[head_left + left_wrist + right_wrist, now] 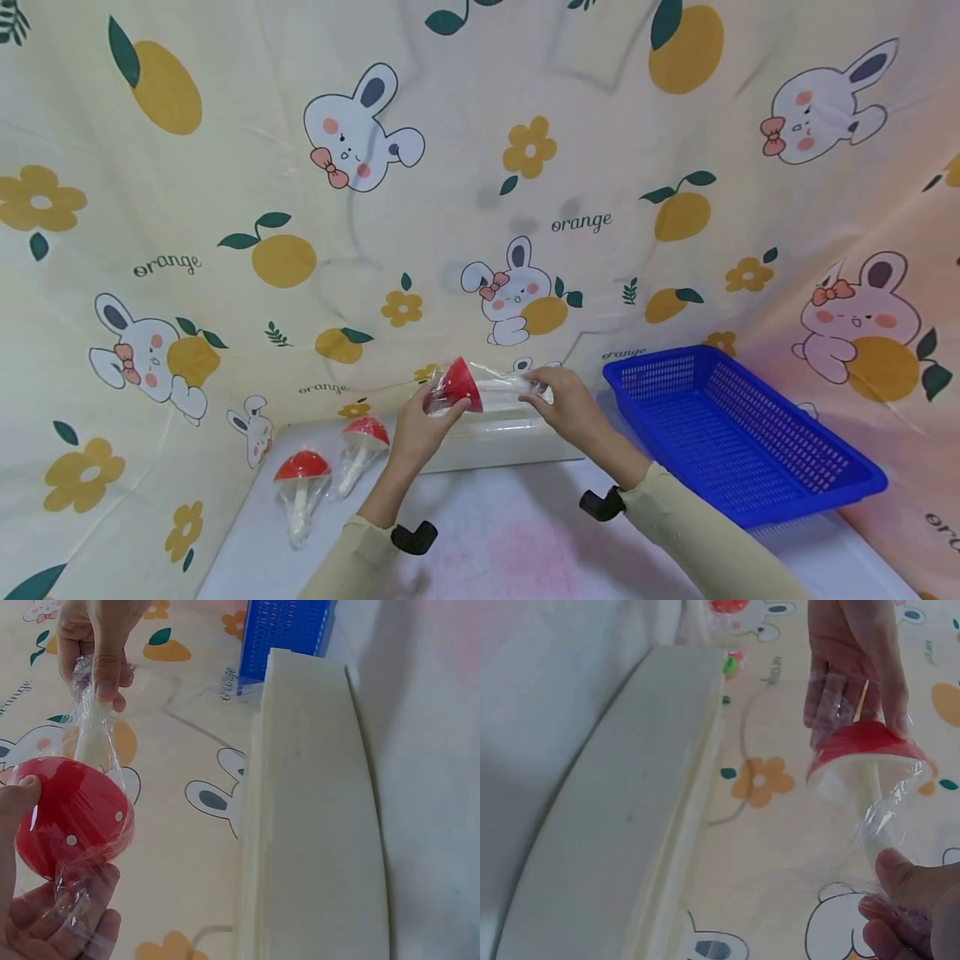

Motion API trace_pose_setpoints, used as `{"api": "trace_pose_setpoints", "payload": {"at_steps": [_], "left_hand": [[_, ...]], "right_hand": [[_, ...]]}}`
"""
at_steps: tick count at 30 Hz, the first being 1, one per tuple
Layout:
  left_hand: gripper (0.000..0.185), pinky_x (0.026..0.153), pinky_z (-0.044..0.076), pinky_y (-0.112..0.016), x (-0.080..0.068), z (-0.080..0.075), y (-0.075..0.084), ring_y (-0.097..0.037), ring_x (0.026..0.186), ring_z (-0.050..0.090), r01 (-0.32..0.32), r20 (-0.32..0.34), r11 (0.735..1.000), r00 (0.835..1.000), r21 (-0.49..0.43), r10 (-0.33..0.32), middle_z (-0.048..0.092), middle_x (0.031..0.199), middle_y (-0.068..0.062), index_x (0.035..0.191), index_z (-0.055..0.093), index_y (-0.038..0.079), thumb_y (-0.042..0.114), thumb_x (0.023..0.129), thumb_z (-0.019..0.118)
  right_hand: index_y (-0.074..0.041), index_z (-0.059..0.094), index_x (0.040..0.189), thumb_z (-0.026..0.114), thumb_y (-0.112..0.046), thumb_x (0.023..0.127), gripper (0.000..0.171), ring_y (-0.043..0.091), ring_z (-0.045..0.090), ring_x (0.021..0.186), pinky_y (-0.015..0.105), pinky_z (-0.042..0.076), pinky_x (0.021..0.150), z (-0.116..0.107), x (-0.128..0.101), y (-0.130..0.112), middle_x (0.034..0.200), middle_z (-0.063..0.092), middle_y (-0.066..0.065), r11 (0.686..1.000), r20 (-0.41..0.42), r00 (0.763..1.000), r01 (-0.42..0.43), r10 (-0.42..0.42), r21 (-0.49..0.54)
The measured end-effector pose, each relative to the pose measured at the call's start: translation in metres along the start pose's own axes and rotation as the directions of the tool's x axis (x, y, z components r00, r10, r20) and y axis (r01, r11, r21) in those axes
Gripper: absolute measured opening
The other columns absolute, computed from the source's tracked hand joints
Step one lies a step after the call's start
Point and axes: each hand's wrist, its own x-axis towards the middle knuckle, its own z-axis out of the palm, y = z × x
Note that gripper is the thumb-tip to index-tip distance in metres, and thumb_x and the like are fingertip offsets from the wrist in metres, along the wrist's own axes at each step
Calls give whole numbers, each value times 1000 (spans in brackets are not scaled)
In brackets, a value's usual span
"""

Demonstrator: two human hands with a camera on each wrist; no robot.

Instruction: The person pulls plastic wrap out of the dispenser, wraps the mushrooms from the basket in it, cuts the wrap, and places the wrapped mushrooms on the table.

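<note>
A toy mushroom with a red, white-dotted cap [460, 387] and pale stem [875, 787] is held sideways above a white, box-shaped dispenser [498, 446]. Clear plastic film [112, 754] wraps cap and stem, with creases catching the light. My left hand [418, 429] grips the cap, thumb on one side and fingers on the other. At the stem's end, my right hand [572, 412] pinches the gathered film between thumb and fingers. Two film-wrapped mushrooms, one nearer [302, 465] and one farther [367, 433], lie on the table to the left.
A blue plastic basket [738, 446] stands on the right side of the white table [480, 517]. Behind the table hangs a cloth [465, 208] printed with rabbits and oranges. The dispenser sits near the back edge, between the wrapped mushrooms and the basket.
</note>
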Motion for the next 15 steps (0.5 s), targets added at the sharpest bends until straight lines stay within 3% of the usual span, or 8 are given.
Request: {"api": "trace_pose_setpoints", "payload": {"at_steps": [15], "left_hand": [[80,103,57,-50,4,-3,17,-38,139,59,-26,-45,1000,999,-15,25,63,151,-15,155,56,8,50,92,84]], "right_hand": [[-7,75,130,85,-16,94,39,32,71,113,51,60,100,-12,10,-11,118,75,13,1000,-64,998,23,-22,15]]}}
